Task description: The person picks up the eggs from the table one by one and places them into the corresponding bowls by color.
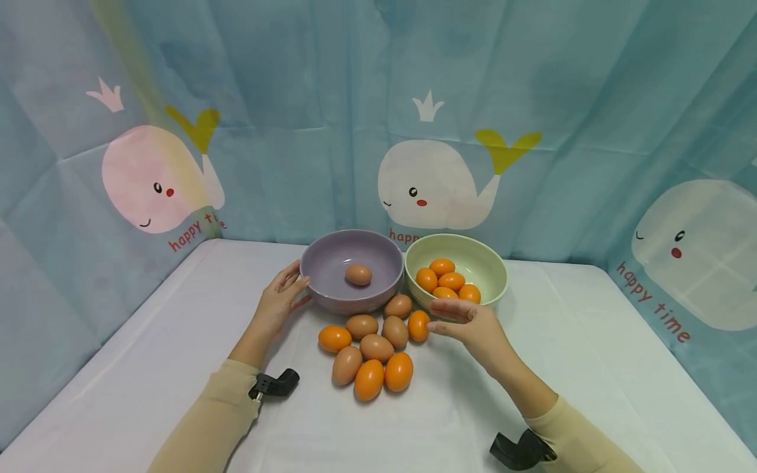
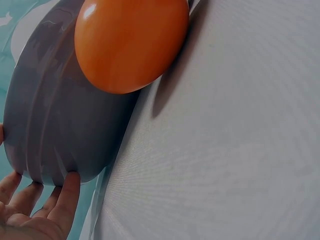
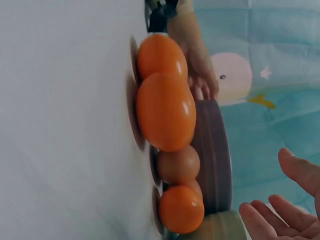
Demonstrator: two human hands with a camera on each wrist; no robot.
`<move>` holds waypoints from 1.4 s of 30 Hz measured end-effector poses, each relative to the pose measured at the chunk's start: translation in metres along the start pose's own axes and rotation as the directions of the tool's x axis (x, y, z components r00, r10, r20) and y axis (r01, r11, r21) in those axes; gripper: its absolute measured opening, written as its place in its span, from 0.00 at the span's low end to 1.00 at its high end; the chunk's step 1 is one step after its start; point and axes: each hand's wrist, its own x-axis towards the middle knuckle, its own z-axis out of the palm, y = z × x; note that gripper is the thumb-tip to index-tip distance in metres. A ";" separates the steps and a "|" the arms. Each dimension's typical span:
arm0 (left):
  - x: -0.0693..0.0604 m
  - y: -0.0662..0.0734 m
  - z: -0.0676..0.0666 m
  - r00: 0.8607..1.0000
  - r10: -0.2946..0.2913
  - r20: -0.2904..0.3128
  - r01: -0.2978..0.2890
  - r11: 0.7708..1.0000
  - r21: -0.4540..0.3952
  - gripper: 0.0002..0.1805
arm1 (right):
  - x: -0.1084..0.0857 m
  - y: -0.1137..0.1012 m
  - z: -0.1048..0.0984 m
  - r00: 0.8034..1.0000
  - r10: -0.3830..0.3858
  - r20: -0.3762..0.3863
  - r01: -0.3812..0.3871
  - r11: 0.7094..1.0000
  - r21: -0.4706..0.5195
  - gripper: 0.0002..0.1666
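Lying nearest the right hand [image 1: 470, 322]: an orange egg [image 1: 418, 326], on the table [image 1: 591, 355], just to the near-edge side of the green bowl [image 1: 487, 266].
Egg's long axis: roughly from the table's near edge to its far edge; which end is narrower, I cannot tell.
Right hand: spread, thumb apart from nearly straight fingers, holding nothing; the head view leaves contact with the egg unclear.
Good handling: probably a light pinch across the egg's short axis, lifted straight up so the brown egg [image 1: 395, 332] just beside it does not roll.
Left hand [image 1: 278, 295]: fingers loosely extended, tips touching the purple bowl [image 1: 322, 263] on the side facing the table's left edge; gentle pressure should steady it without tipping.
Purple bowl: near the far edge, with a single brown egg [image 1: 359, 274] inside, lying roughly left to right.
Green bowl: just beside it, towards the right edge, holding several orange eggs [image 1: 452, 282].
Loose cluster: more brown and orange eggs [image 1: 369, 380] towards the near edge, axes pointing various ways.
Beyond the far edge: a whale-print curtain [image 1: 266, 184].
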 end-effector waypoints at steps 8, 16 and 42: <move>0.000 -0.001 -0.001 1.000 0.007 -0.003 -0.007 1.000 0.008 0.37 | -0.006 0.011 0.010 0.999 0.020 0.040 -0.020 1.000 0.002 0.29; 0.000 -0.001 0.000 1.000 0.005 -0.001 -0.005 1.000 0.004 0.37 | -0.008 0.014 0.017 0.996 0.057 0.066 -0.056 0.998 -0.019 0.29; 0.000 0.001 0.000 1.000 0.007 0.013 -0.007 1.000 0.006 0.37 | -0.011 0.024 0.027 0.958 0.036 0.283 -0.024 0.999 -0.047 0.31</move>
